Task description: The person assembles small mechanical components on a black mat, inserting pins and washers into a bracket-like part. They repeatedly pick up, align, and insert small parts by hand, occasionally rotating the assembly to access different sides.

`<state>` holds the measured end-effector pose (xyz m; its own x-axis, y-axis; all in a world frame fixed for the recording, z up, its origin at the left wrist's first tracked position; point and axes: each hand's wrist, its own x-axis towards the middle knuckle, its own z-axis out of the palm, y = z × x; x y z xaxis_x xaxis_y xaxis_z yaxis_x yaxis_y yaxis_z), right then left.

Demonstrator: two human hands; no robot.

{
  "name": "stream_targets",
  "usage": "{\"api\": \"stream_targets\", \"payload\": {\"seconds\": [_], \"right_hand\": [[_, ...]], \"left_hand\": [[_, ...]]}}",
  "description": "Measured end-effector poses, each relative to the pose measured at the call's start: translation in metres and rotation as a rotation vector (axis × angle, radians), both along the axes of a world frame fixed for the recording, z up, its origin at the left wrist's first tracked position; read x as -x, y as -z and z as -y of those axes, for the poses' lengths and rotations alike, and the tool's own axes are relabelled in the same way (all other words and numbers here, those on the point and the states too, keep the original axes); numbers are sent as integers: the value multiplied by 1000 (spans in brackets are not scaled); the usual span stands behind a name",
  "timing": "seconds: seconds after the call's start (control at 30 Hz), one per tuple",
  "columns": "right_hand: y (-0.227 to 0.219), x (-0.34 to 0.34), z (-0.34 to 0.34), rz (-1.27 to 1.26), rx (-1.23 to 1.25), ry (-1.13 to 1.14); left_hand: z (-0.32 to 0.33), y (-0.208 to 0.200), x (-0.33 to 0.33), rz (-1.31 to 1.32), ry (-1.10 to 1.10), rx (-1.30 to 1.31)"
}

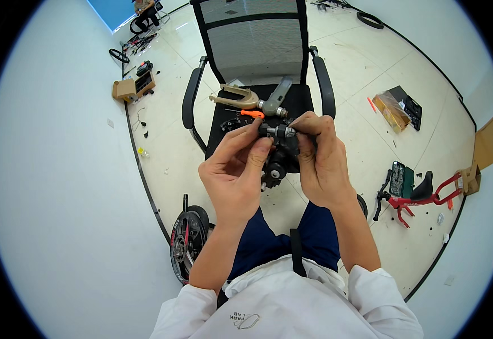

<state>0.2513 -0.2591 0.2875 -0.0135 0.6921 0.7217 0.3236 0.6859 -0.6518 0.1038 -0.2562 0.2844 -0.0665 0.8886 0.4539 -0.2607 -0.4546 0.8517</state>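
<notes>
Between my hands, above the seat of a black office chair, is a black mechanical part with a silver bolt-like cross piece at its top. My left hand pinches its left side with thumb and fingers. My right hand grips the other end of the cross piece and the black body; some fingertips are hidden. Just beyond, on the seat, lie a beige fork-shaped part, a grey metal piece and an orange-handled screwdriver. Small black parts sit beside the screwdriver.
Wheels stand low at left. A red bike frame and a green tool case lie on the floor at right. Farther off are an open cardboard box, a black case, a tyre and a seated person.
</notes>
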Motion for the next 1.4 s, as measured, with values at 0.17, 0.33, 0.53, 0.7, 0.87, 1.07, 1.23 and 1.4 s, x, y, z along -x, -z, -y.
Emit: {"api": "stream_targets", "payload": {"seconds": [0.17,0.33,0.53,0.7,0.87,1.07,1.23,1.4], "right_hand": [[18,-5,-4,-44,78,-21],[27,-5,7,-185,385,-201],[24,-26,5,124,360,-217],[31,-28,0,237,400,-234],[55,-16,-28,151,592,-312],[125,-10,-93,-49,945,-539],[207,-21,-150,-290,1283,-531],[278,-22,-199,-83,1164,-307]], "left_hand": [[1,7,-1,-13,14,-53],[1,8,8,-180,5,-53],[0,19,21,-197,132,164],[-8,27,25,-255,132,185],[-29,54,38,-262,108,219],[-76,117,47,-281,88,357],[-142,191,39,-374,168,505],[-212,275,36,-274,279,665]]}}
